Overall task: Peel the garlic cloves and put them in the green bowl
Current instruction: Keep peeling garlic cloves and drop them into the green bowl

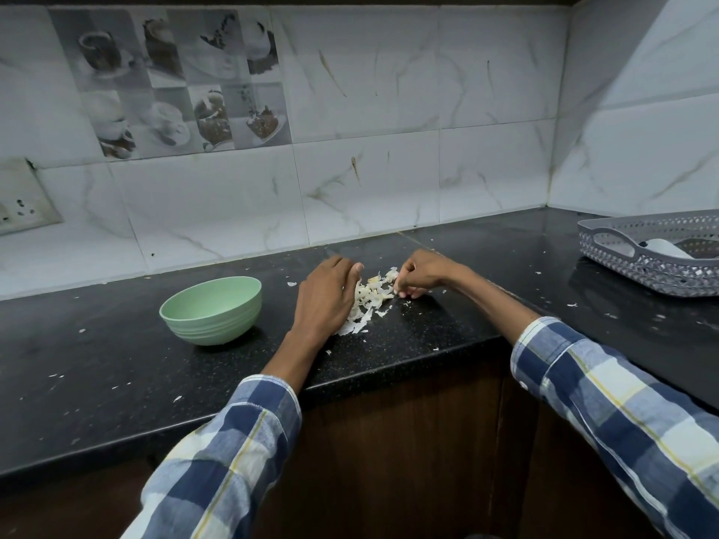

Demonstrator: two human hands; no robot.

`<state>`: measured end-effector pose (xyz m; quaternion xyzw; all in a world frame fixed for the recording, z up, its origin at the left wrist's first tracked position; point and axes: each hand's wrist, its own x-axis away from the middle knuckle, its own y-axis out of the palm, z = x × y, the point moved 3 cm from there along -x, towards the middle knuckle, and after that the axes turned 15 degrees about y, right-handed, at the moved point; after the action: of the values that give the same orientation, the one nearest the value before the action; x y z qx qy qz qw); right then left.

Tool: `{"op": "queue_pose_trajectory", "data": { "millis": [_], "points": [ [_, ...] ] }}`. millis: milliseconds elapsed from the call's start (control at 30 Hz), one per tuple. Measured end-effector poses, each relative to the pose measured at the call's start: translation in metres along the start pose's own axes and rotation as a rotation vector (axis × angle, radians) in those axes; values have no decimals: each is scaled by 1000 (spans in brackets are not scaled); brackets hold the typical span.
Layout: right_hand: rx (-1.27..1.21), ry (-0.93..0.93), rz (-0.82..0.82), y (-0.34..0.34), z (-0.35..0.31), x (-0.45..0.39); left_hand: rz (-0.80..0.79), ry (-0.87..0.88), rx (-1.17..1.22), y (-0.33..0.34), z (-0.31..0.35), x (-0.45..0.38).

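A heap of pale garlic skins (367,301) lies on the black counter (408,336) between my two hands. My left hand (325,297) rests palm down on the heap's left side, its fingers fairly straight along the skins. On the heap's right edge, the fingers of my right hand (418,276) are curled down and pinch at something small and pale, a skin or a clove; I cannot tell which. The green bowl (212,309) stands on the counter to the left of my left hand, apart from it. Its inside is hidden from this angle.
A grey perforated plastic basket (653,252) with a pale object inside stands at the right end of the counter. Small skin flakes are scattered over the counter. The tiled wall runs behind, with a socket plate (23,200) at far left. The counter's front edge is close below my wrists.
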<state>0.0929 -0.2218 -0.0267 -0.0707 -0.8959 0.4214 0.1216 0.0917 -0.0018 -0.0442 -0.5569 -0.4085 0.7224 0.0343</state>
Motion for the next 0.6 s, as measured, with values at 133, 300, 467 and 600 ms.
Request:
{"op": "queue_pose_trajectory", "data": {
  "millis": [133, 300, 467, 600],
  "points": [
    [32, 2, 34, 1, -3, -2, 8, 4, -18, 1, 0, -1],
    [-17, -12, 22, 0, -4, 1, 3, 9, -32, 2, 0, 0],
    [10, -25, 73, 3, -5, 2, -3, 6, -44, 2, 0, -1],
    [8, 0, 23, 0, -8, 4, -14, 1, -46, 2, 0, 0]
  ]
}}
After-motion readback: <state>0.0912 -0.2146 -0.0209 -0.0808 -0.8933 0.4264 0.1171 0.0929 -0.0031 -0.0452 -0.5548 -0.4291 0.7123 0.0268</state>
